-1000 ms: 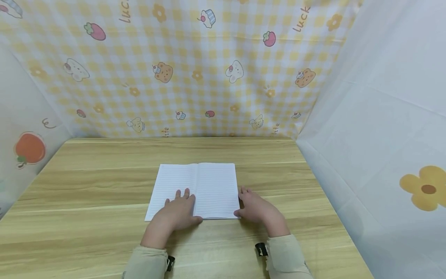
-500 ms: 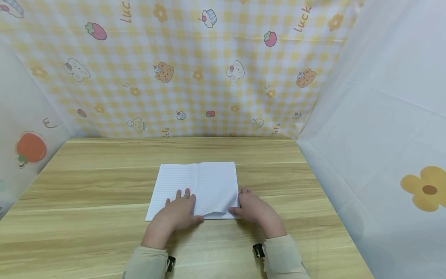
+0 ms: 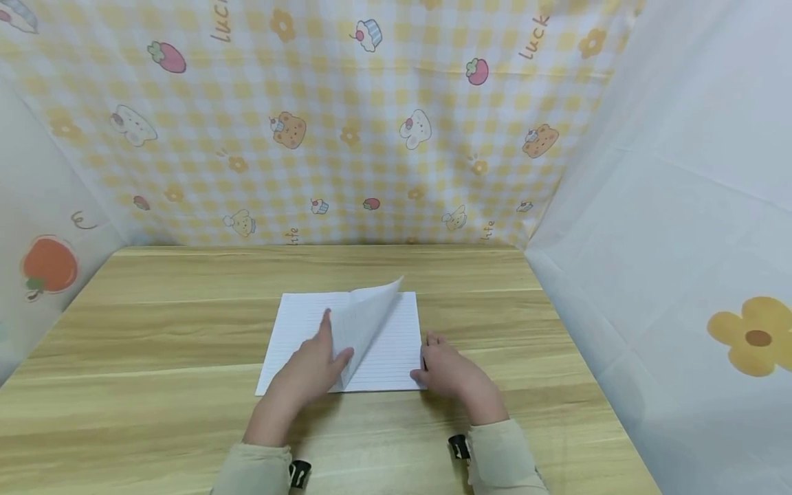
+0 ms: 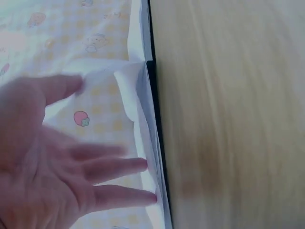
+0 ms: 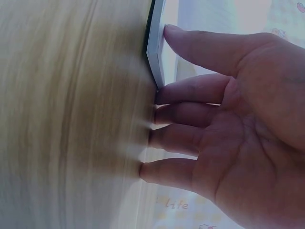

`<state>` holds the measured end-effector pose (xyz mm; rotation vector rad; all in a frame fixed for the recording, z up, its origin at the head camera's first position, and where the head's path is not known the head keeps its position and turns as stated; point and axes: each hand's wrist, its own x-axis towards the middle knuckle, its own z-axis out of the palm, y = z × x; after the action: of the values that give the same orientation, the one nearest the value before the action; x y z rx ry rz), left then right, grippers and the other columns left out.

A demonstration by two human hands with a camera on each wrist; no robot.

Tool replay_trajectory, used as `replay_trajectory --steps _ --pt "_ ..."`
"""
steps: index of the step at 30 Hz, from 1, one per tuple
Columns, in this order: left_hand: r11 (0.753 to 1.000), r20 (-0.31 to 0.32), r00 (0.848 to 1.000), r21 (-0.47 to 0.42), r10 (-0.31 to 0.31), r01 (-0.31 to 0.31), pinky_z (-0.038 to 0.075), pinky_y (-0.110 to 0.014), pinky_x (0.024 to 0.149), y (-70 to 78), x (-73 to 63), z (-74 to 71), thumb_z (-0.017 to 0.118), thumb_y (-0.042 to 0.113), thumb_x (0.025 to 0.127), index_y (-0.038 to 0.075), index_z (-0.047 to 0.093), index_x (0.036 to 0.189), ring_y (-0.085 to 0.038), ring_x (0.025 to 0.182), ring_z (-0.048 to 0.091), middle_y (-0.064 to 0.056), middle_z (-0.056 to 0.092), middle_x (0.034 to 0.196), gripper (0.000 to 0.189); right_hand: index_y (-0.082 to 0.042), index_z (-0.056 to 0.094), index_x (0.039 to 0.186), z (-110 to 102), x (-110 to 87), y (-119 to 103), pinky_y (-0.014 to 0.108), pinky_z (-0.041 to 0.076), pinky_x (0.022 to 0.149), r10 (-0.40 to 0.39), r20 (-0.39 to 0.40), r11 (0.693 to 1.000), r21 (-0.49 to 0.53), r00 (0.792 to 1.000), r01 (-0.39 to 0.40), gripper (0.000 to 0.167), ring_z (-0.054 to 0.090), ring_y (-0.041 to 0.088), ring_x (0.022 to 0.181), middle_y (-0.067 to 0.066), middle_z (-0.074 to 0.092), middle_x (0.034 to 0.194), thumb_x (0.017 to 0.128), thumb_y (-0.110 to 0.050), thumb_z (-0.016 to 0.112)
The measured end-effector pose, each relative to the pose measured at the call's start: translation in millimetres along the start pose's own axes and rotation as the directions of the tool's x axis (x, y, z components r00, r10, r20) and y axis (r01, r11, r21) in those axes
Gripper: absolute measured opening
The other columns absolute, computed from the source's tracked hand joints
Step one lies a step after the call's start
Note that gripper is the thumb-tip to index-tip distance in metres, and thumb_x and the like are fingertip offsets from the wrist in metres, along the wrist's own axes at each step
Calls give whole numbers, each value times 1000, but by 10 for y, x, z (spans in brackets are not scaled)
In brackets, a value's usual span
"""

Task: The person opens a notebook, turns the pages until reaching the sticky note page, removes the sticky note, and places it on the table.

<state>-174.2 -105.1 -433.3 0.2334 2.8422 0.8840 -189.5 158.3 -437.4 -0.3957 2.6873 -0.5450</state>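
Note:
An open lined notebook [image 3: 392, 357] lies on the table, with one leaf [image 3: 365, 320] raised at the spine, its free edge in the air. In the head view my left hand [image 3: 309, 368] is over the left page, in front of the raised leaf. The left wrist view shows its fingers [image 4: 116, 169] straight and spread, with two fingertips at the notebook's pages. At the lower right corner my right hand [image 3: 454, 371] rests with its thumb on the page. In the right wrist view its straight fingers [image 5: 176, 138] touch the table beside the notebook's edge.
The wooden table [image 3: 185, 323] extends around the notebook. Behind it hangs a yellow checked cloth [image 3: 346, 165] with printed figures. A white sheet [image 3: 650, 206] borders the right side. Black wrist straps [image 3: 459, 447] show below the sleeves.
The right-hand leaf has lifted from its lower right corner and swung left toward the spine, baring another lined page. My left hand has risen and its fingers have shifted; the right thumb stays near the corner.

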Motion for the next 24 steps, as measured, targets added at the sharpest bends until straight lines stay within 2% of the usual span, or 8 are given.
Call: replay_trajectory --steps 3,6,9,12,15,17,20,24 --pt "991 -152 987 125 57 -38 43 -77 111 9 9 -8 66 28 104 5 1 171 -59 154 32 -37 8 174 96 8 69 107 3 -5 -17 58 29 131 3 -1 1000 0 1000 -3 31 29 49 161 37 34 166 103 -22 70" --pt "932 -236 956 352 173 -82 26 -88 113 30 0 -11 75 16 96 24 17 173 -57 163 6 -24 -4 179 96 13 67 122 2 -7 -29 57 29 131 7 -8 1000 -4 1000 -7 40 30 48 160 37 35 166 102 -21 71" --pt "846 -201 947 521 251 -114 13 -92 114 64 -18 5 80 7 87 36 47 161 -49 166 2 -10 8 182 86 15 64 130 -2 -9 -19 57 30 131 7 -12 1000 -7 1000 -7 47 30 48 160 37 35 166 102 -22 72" --pt "811 -97 967 568 234 -140 8 -92 115 87 -51 30 80 3 85 34 74 135 -46 167 9 -3 28 178 59 16 57 141 7 -10 -12 57 29 131 4 -14 1000 -3 1000 -4 57 30 48 161 37 34 166 102 -22 72" --pt "825 -22 984 548 180 -138 8 -92 115 107 -88 48 77 2 87 27 83 113 -44 164 23 -4 50 166 37 16 56 142 11 -7 -8 57 29 131 4 -15 1000 1 1000 -4 58 29 48 161 37 34 166 102 -22 72" --pt "844 8 988 519 152 -134 12 -90 116 112 -104 54 74 1 89 20 83 111 -45 160 35 -8 60 157 30 16 57 142 9 -2 -8 58 29 131 7 -14 1000 2 1000 -7 57 29 48 161 36 34 167 102 -22 72" --pt "895 69 991 426 112 -131 21 -85 120 122 -115 41 64 -4 94 9 78 119 -46 151 47 -16 64 151 31 15 58 142 11 6 -2 58 29 131 13 -13 1000 2 1000 -13 57 30 48 161 35 34 167 102 -22 72" --pt "955 185 981 274 67 -116 31 -73 123 137 -97 -2 47 -7 99 -2 67 135 -51 150 46 -28 54 157 42 16 57 142 4 4 -1 58 29 131 13 -12 1000 -1 1000 -13 57 30 48 161 35 34 167 101 -22 72"
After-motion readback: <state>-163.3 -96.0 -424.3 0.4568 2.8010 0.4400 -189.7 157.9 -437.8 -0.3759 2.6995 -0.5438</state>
